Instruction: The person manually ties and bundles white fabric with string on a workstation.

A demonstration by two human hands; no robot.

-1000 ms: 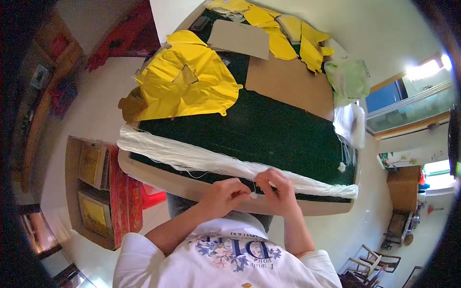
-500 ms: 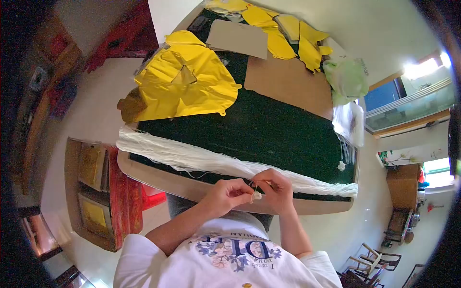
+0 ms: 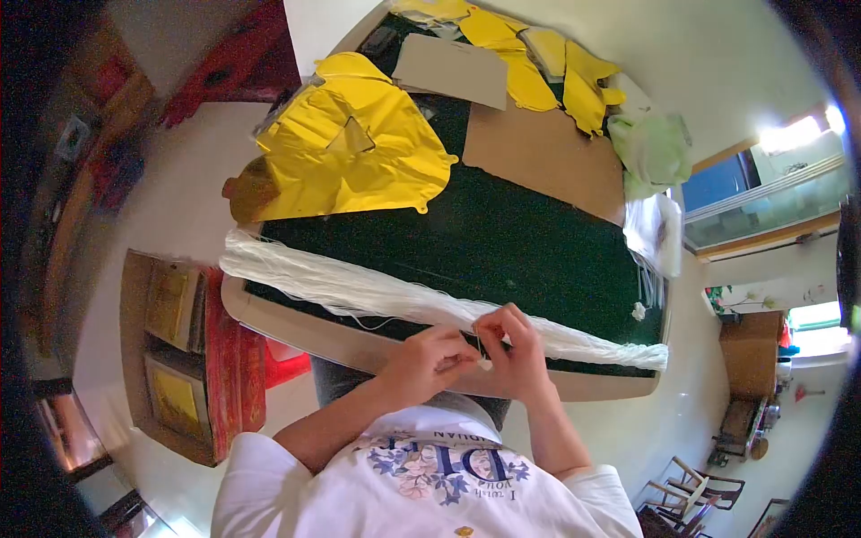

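While yarn lay across mid-frame | left hand + right hand both pinched thread, lower centre | yellow sheet sat upper left

Your long white bundle looks like fine thread, stringy and loose, with a bit of sheen. The green tabletop under it reads dead matt, kinda like felt, and the beige table rim looks smooth. That big yellow sheet is the shiny one: thin, creased, plastic or foil, can't tell which. Your brown board is flat matt cardboard, the pale green bag filmy plastic, your T-shirt matt cloth.
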